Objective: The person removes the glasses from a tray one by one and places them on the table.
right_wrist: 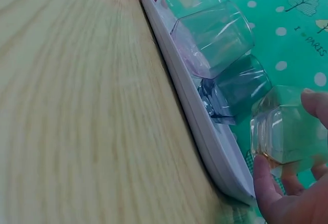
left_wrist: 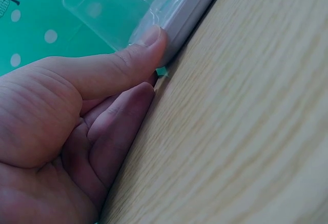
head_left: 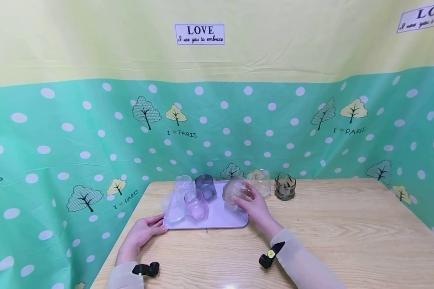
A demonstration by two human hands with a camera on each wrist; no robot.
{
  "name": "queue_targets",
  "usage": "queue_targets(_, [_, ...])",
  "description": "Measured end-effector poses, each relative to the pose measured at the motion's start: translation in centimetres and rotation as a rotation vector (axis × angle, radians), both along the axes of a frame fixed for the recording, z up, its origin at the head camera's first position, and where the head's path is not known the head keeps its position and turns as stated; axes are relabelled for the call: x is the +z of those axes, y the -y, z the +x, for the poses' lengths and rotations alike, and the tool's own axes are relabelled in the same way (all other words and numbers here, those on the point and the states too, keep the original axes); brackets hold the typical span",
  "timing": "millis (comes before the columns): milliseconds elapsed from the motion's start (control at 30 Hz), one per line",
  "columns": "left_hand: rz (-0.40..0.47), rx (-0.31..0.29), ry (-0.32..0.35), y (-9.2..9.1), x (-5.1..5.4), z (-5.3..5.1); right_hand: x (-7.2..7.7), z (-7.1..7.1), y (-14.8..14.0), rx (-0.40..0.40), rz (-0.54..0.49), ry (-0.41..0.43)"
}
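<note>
A lilac tray (head_left: 222, 221) lies on the wooden table, and my left hand (head_left: 142, 233) grips its front left corner, thumb (left_wrist: 146, 47) on the rim. With fingers and thumb around it, my right hand (head_left: 257, 212) holds a faintly amber glass (right_wrist: 287, 129) above the tray's right part; in the right wrist view it hangs clear of the surface. On the tray's left half stand a pink glass (head_left: 196, 206), a dark grey-blue glass (head_left: 205, 188) and two clear ones, one in front (head_left: 173, 210) and one behind (head_left: 183, 184).
Right of the tray, a clear glass (head_left: 262, 183) and a smoky brown glass (head_left: 285, 188) stand on the table (head_left: 340, 228) near its back edge. A green and yellow printed curtain (head_left: 217, 112) hangs behind and at the sides.
</note>
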State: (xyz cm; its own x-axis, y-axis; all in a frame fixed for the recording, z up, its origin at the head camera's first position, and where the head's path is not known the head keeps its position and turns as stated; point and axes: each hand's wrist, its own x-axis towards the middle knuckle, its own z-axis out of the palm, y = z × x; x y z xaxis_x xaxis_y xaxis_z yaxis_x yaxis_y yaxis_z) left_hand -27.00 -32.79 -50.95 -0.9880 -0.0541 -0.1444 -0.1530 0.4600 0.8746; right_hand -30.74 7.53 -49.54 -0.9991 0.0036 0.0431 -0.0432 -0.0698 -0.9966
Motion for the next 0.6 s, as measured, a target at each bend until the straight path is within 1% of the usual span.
queue_targets(133, [-0.008,-0.001,-0.004,0.2,0.1,0.0,-0.1,0.7,-0.9,0.037,0.012,-0.01])
queue_targets(300, [-0.007,0.005,-0.015,0.5,-0.2,0.0,-0.1,1.5,-2.7,0.106,0.025,-0.016])
queue_targets(467, [0.008,-0.007,-0.031,0.2,-0.7,-0.1,-0.3,2.7,-5.4,0.147,0.114,-0.041])
queue_targets(600, [0.013,0.004,-0.033,0.0,-0.7,-0.1,-0.7,3.6,-7.6,0.18,0.172,-0.074])
